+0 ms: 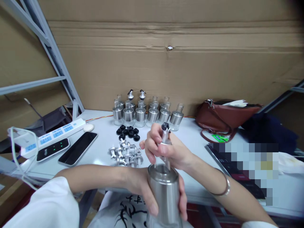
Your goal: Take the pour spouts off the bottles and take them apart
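Observation:
A glass bottle with a brushed-metal sleeve [165, 190] stands nearly upright at the table's front edge, close to me. Around its body wrap the fingers and thumb of my left hand [142, 185]. My right hand [177, 153] is closed on a silver pour spout [165, 138] with a black cap, at the bottle's neck. How far the spout sits in the neck is hidden by my fingers. Beyond my hands lie a pile of loose silver spout parts [128, 154] and a small heap of black caps [130, 131].
Several similar bottles [140, 115] stand in rows at the back, two fitted with spouts. A power strip [57, 134], power bank [53, 149] and phone [78, 148] lie left. Right are a brown handbag [220, 114] and a partly pixelated dark flat object [228, 167]. Cardboard [142, 69] closes the back.

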{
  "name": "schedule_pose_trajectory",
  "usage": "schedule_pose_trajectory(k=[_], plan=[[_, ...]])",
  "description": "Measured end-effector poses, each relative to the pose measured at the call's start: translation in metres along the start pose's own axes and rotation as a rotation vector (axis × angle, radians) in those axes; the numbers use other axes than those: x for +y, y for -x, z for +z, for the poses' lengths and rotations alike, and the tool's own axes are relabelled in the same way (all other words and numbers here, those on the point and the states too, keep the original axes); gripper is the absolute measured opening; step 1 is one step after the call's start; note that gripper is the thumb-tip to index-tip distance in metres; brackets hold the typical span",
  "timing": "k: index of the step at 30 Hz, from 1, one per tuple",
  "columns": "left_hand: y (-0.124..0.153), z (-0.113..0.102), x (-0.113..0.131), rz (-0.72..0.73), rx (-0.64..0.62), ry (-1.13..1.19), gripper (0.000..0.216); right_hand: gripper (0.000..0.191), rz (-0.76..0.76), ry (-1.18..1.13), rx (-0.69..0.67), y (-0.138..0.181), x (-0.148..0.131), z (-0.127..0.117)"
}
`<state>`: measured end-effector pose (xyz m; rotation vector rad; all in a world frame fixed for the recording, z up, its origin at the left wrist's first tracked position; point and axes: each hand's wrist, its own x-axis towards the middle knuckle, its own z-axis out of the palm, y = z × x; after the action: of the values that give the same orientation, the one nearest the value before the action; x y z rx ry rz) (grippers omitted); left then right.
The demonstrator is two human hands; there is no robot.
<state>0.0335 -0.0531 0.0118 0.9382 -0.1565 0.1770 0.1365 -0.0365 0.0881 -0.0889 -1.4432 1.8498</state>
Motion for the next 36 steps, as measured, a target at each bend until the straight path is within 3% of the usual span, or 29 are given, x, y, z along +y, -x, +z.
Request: schedule_pose_trajectory(k=[5,9,11,13,16,18,21,23,28,32,36], plan=[[0.004,0.025,0.016,-0.007,0.443,-0.146,0.046,0.038,-0.001,0.338,0.254,0.001,-0.013,0.001],[0.001,0.039,0.019,0.025,0.837,-0.253,0.038,0.027,-0.021,0.783,0.421,0.002,-0.019,0.005],[0.000,0.042,0.018,0.046,0.938,-0.270,0.036,0.024,-0.032,1.011,0.461,0.003,-0.020,0.008],[-0.001,0.042,0.014,0.027,0.937,-0.217,0.035,0.022,-0.052,1.147,0.485,0.004,-0.020,0.010],[0.002,0.039,0.010,-0.053,0.809,-0.151,0.037,0.024,-0.043,1.163,0.442,0.006,-0.022,0.012],[0.004,0.036,0.008,-0.088,0.650,-0.140,0.042,0.028,0.039,0.978,0.337,0.008,-0.025,0.011],[0.006,0.030,0.007,-0.116,0.388,-0.084,0.051,0.032,0.161,0.521,0.154,0.008,-0.026,0.007],[0.005,0.028,0.007,-0.123,0.299,-0.034,0.056,0.032,0.182,0.286,0.086,0.007,-0.024,0.005],[0.002,0.027,0.008,-0.073,0.378,-0.074,0.049,0.036,0.178,0.030,0.172,0.003,-0.014,0.003],[0.003,0.029,0.011,-0.050,0.468,-0.138,0.041,0.034,-0.006,0.159,0.279,0.003,-0.007,0.003],[0.005,0.029,0.011,-0.059,0.467,-0.172,0.043,0.037,-0.104,0.348,0.342,0.007,-0.007,0.006]])
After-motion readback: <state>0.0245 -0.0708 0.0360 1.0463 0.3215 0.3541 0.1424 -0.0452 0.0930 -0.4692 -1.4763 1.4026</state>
